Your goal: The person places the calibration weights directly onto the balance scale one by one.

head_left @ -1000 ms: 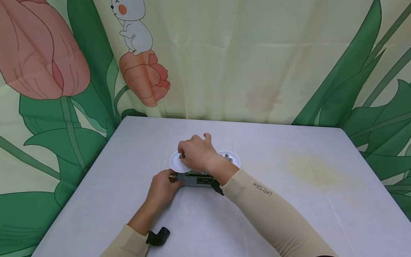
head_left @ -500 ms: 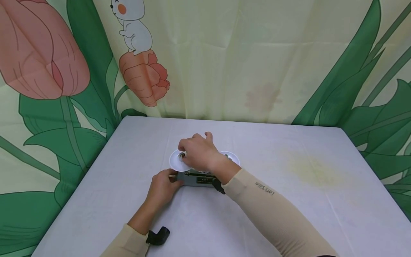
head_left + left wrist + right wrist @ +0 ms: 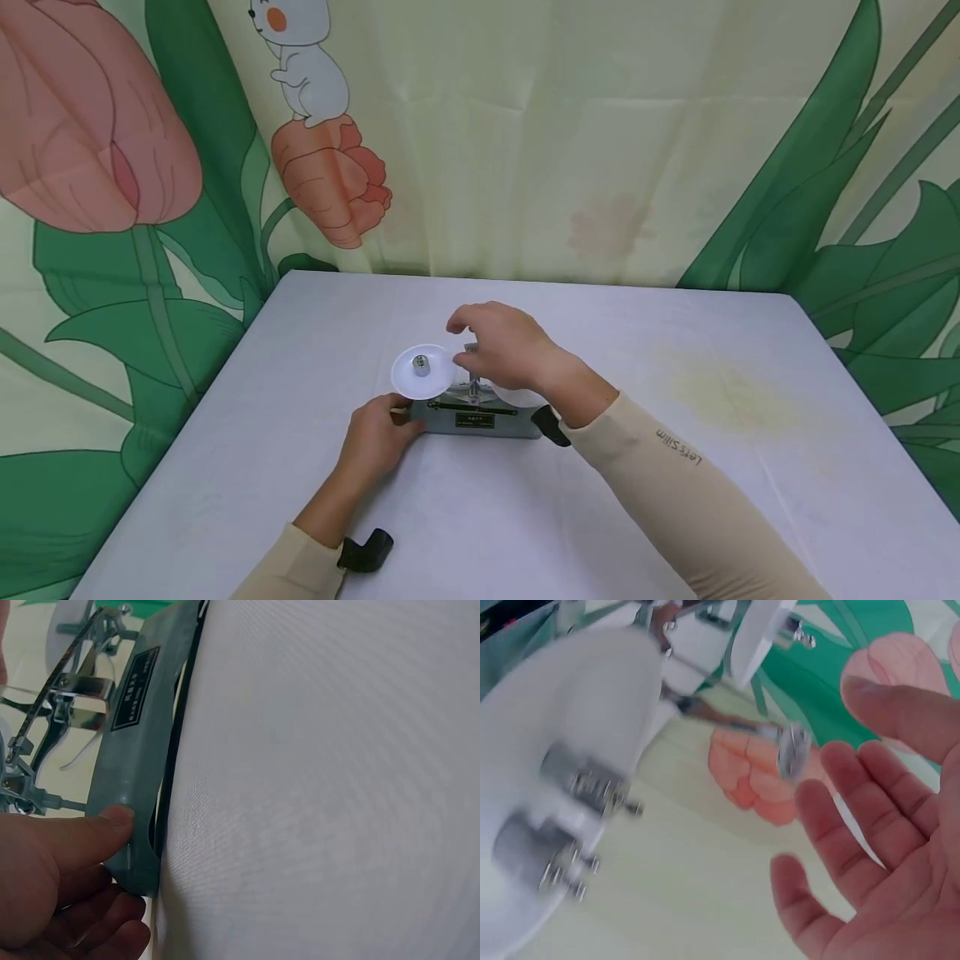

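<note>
A grey balance scale with two white pans stands on the table. My left hand grips the left end of its base; in the left wrist view the thumb lies on the front face and the fingers curl by the end. One small metal cylinder with prongs on top sits in the left pan. Over the scale's middle and right side hovers my right hand, holding nothing, fingers loosely bent. Two similar metal cylinders rest in the right pan, which the hand partly hides in the head view.
A white cloth covers the table. Behind it hangs a curtain printed with flowers and a rabbit. A black wrist camera sits on the left sleeve, and another camera is on the right wrist.
My right hand has let go of the metal cylinder in the left pan and drawn back to the right, uncovering that pan and the scale's middle. The left hand keeps its grip.
</note>
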`<state>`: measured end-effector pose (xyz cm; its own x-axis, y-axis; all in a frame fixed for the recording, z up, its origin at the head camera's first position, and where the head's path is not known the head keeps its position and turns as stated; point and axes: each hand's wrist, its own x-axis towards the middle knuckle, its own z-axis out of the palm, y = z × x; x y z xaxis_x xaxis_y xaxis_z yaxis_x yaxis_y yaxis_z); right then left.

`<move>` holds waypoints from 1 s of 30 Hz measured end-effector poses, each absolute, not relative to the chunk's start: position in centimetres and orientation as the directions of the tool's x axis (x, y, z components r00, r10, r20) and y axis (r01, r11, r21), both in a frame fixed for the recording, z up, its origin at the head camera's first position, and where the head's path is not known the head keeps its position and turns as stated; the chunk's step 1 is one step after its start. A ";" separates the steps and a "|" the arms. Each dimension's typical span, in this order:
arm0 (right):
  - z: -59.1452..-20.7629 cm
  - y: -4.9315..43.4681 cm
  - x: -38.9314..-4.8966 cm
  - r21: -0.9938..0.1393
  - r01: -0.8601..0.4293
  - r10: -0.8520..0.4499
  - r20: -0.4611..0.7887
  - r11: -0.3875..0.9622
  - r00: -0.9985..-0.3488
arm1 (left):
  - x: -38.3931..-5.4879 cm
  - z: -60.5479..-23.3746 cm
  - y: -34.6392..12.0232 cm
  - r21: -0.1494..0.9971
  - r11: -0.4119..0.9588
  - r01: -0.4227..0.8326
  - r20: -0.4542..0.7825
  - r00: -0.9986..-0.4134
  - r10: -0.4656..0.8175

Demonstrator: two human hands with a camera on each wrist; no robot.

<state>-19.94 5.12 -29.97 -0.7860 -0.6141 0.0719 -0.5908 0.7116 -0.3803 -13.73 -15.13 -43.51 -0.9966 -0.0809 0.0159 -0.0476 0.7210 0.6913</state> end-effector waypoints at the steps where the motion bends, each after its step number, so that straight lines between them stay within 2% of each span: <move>1: -29.9 5.5 -19.9 -0.406 -0.584 -0.613 0.071 0.702 -0.787 | -13.7 -43.5 -15.2 0.691 0.721 -0.048 0.016 -0.996 -0.082; 10: -30.2 9.6 -18.8 -0.565 -0.513 -0.552 0.118 0.646 -0.825 | -13.5 -43.4 -15.2 0.694 0.717 -0.061 0.007 -0.996 -0.091; 22: -32.5 14.1 -17.2 -0.634 -0.392 -0.405 0.134 0.667 -0.905 | -13.4 -43.5 -15.6 0.681 0.730 -0.060 0.016 -0.995 -0.096; 30: -33.8 16.4 -16.0 -0.655 -0.375 -0.361 0.165 0.656 -0.918 | -13.0 -43.0 -16.2 0.670 0.739 -0.070 -0.020 -0.997 -0.076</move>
<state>-16.03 16.45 -33.78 -0.9179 -0.3609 0.1648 -0.3754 0.6557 -0.6551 -13.05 -16.15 -43.04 -0.9969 -0.0756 -0.0204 -0.0697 0.7389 0.6702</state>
